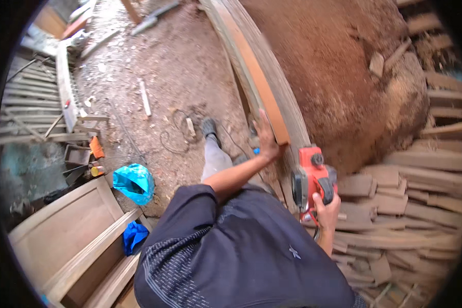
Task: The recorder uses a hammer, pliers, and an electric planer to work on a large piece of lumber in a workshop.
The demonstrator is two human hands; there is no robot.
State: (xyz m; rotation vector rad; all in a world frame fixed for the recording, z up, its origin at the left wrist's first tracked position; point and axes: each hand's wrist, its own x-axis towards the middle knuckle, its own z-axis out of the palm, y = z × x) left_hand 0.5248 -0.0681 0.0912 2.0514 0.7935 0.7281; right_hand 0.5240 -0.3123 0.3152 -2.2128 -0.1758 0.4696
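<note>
My right hand (327, 210) is wrapped round the black handle of a red electric planer (311, 177). The planer is near the close end of a long, weathered wooden beam (287, 97). Along the top of that beam lies a narrow reddish-brown wooden strip (259, 77), its near end just ahead of the planer. My left hand (268, 137) rests against the strip's near end with fingers stretched out along its left side. Part of the left thumb and palm contact is hard to make out.
A large sawdust heap (318, 56) rises right of the beam, with stacked wood offcuts (395, 205) nearer me. At left are a light-blue plastic bag (133, 184), a dark-blue bag (134, 237) and a panelled wooden piece (66, 231). A cable (172, 146) loops over the chip-strewn floor.
</note>
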